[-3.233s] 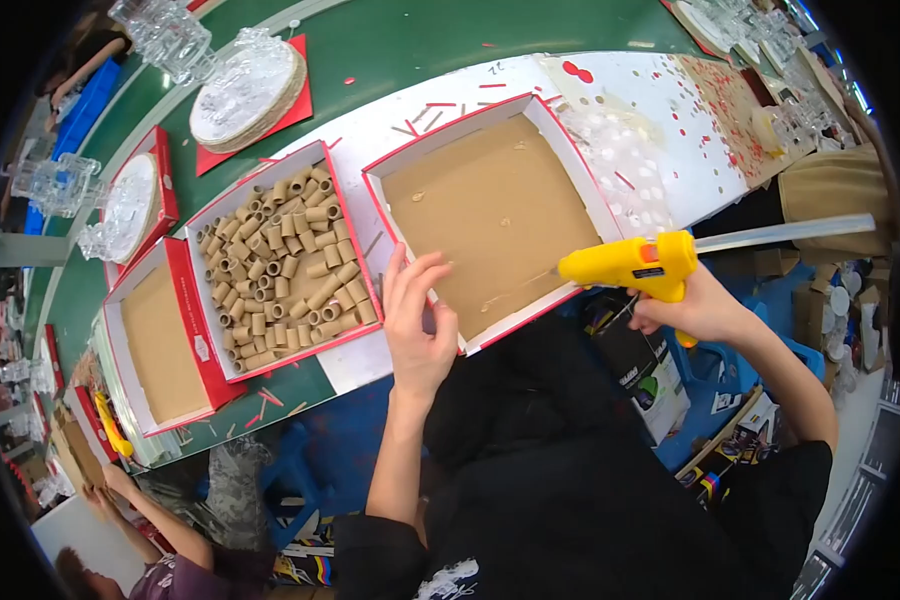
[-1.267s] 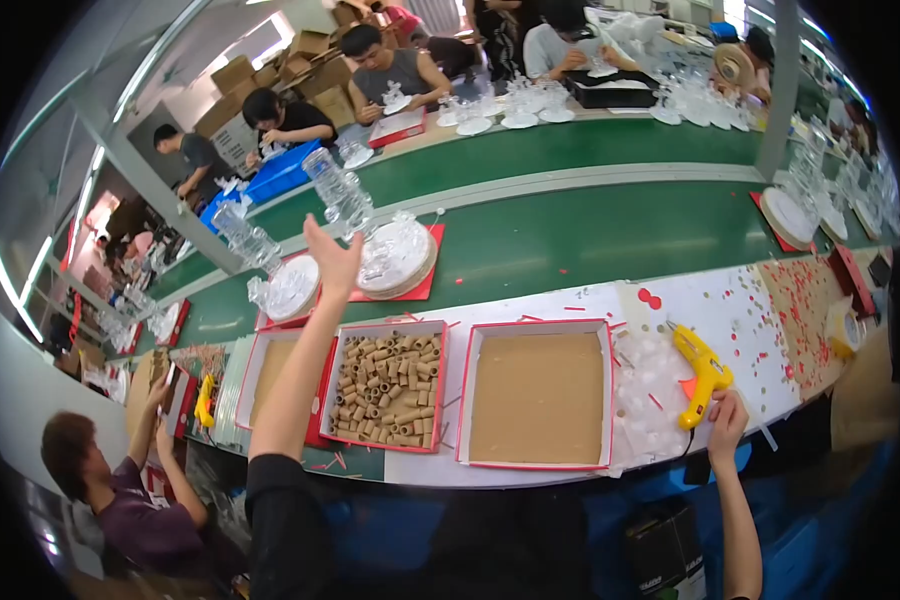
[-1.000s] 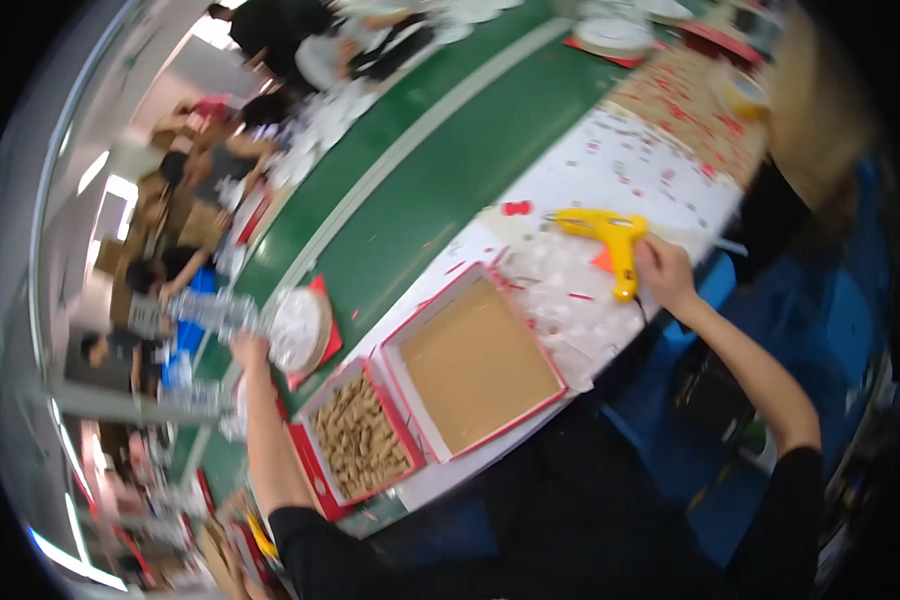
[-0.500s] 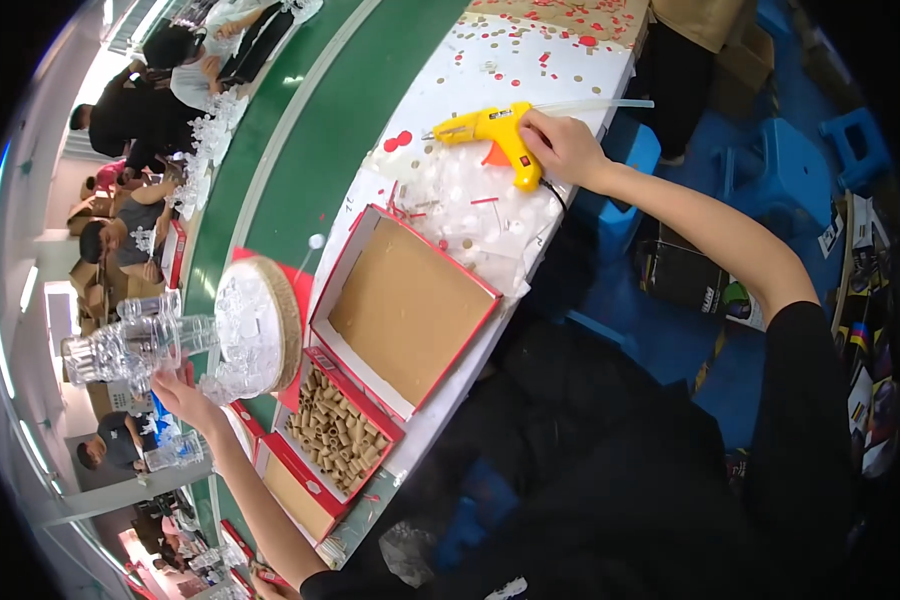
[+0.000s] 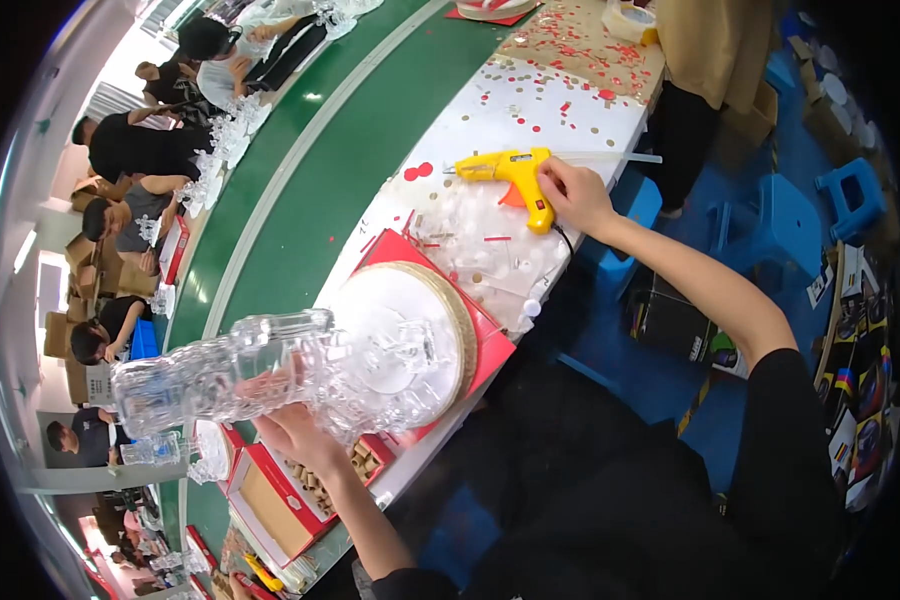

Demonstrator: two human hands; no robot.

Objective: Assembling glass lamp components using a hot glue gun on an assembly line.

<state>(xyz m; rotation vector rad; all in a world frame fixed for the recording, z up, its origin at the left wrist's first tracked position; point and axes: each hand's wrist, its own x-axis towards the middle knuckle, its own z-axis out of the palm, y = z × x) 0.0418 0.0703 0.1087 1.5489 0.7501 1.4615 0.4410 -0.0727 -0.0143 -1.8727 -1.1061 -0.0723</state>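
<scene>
clear tower [image 5: 185, 382], big and bumpy, held up in the left hand [image 5: 305, 438], with fingers wrapped round the low part. long way running left to right, top end pointing left, low end by a round white disc [image 5: 365, 305]. from the left fingers, just above and out to both sides; touching the left hand, well apart from the right hand [image 5: 578, 198]. red card [image 5: 490, 352] under the disc, poking out to the right. yellow glue gun [image 5: 505, 167] up and to the right, touched at the back by bent right fingers; cannot tell if gripped. last, small brown tubes [image 5: 363, 462], partly hidden, close by the left wrist.
</scene>
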